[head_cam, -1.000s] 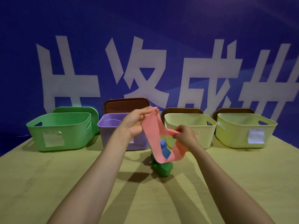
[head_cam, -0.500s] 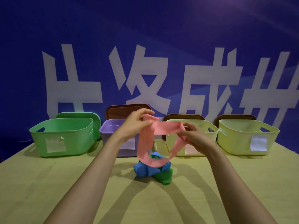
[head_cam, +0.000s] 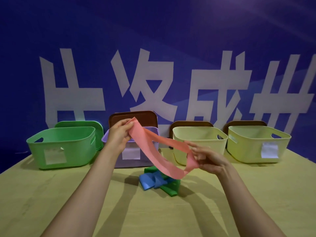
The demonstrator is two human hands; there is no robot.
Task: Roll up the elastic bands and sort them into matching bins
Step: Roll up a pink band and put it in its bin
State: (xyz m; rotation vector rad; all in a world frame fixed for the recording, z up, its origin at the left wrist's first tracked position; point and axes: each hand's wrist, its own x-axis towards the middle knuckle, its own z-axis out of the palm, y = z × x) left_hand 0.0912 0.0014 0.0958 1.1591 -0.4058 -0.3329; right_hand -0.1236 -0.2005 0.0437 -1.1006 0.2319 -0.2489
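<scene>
Pink rubbery stuff is what catches the eye from the head view: a wide pink band (head_cam: 142, 134), a flat loop, is stretched in the air between the person's two bare hands, above the far middle of the table (head_cam: 51, 194). The left hand (head_cam: 119, 135) is raised in front of the purple bin (head_cam: 133, 162) and pinches the upper end of the loop between thumb and fingertips. The right hand (head_cam: 208, 158) sits lower, in front of the pale yellow bin (head_cam: 198, 139), and grips the other end, thumb and fingers closed on the strip. The loop sags between them, open and unrolled, slanting down from left to right.

Right under it, on the tabletop, a blue band (head_cam: 148, 181) and a green band (head_cam: 171, 189) lie in a loose tangle, the blue one on top of the green.

Along the back edge stand four open bins in a row: a green bin (head_cam: 61, 146) at the left, then the purple one, the pale yellow one, and a yellow-green bin (head_cam: 253, 144) at the right. Each one whose front shows carries a white paper label, too blurred to read. A green lid (head_cam: 77, 124) leans behind the green bin, and brown lids (head_cam: 147, 117) lean behind the other three. Behind everything hangs a blue backdrop (head_cam: 153, 48) with big white characters.
</scene>
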